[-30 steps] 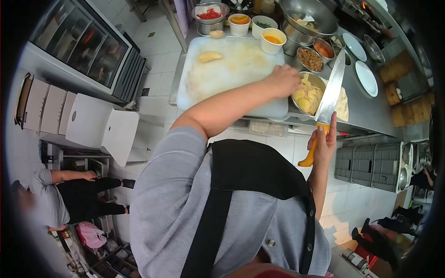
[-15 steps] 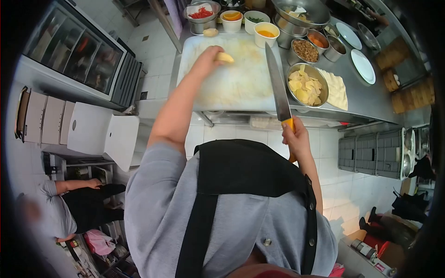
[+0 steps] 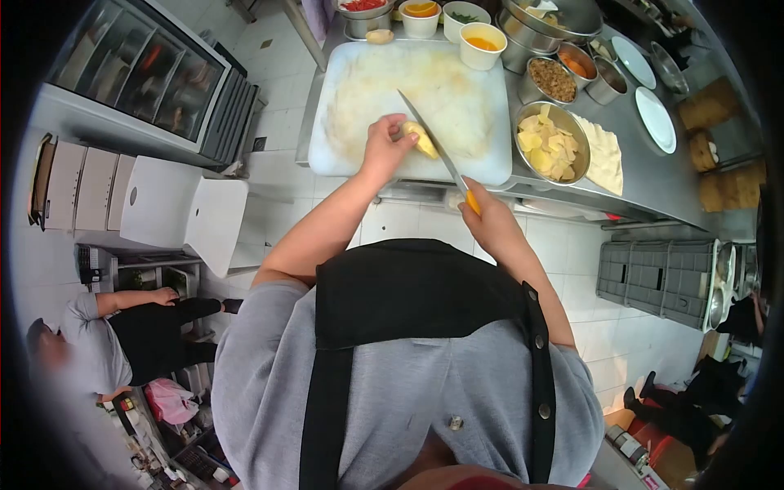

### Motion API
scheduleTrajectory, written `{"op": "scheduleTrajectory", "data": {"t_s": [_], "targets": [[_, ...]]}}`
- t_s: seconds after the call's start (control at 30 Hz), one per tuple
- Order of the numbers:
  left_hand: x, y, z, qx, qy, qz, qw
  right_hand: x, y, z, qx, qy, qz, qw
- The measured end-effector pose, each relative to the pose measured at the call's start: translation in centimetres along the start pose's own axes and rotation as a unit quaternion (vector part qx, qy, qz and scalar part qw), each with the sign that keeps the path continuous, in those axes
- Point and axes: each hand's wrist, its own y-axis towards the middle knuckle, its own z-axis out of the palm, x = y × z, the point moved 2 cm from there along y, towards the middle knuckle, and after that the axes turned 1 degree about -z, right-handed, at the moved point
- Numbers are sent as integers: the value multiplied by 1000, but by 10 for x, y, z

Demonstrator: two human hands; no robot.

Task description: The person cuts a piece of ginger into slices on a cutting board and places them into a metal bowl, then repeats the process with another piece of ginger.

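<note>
My left hand [image 3: 387, 149] is closed round a peeled yellow piece of ginger [image 3: 422, 140], low over the front half of the white cutting board [image 3: 343, 106]. In my right hand [image 3: 494, 222] is a long kitchen knife [image 3: 441, 152], gripped by its yellow handle. Its blade slants up and left over the board, right alongside the ginger. Another pale piece [image 3: 380, 37] lies behind the board's back edge. To the right, a metal bowl [image 3: 583, 167] contains yellow slices.
A cup of orange liquid [image 3: 483, 44] stands on the board's back right corner. Beside it are a pot of brown minced food [image 3: 552, 80] and a folded cloth [image 3: 602, 155]. White plates [image 3: 656, 120] lie further right. Another person [image 3: 147, 339] is at lower left.
My left hand has brought the ginger from the back left of the board towards its front. My right hand has moved left and up, bringing the knife over the board beside the ginger.
</note>
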Motion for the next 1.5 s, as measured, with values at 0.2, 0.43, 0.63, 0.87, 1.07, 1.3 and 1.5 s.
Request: {"op": "scheduleTrajectory", "data": {"t_s": [0.2,0.43,0.63,0.87,1.07,1.3,1.5], "targets": [[-14,13,4,60,26,-161,985,4,4,1,11,-41,-4,999],[-31,9,7,82,-7,-213,974,0,1,2,-7,-54,-24,998],[-17,17,5,125,-47,-232,964,-6,-24,-5,8,-106,-6,994],[-17,10,7,101,-71,-203,971,-1,-42,-8,46,-159,46,985],[-31,6,6,104,-44,-204,972,13,-27,-8,26,-155,16,987],[-29,6,7,97,-54,-194,975,15,25,11,5,-187,-44,981],[-22,4,6,89,-62,-185,977,8,-7,1,-7,-135,-14,991]]}}
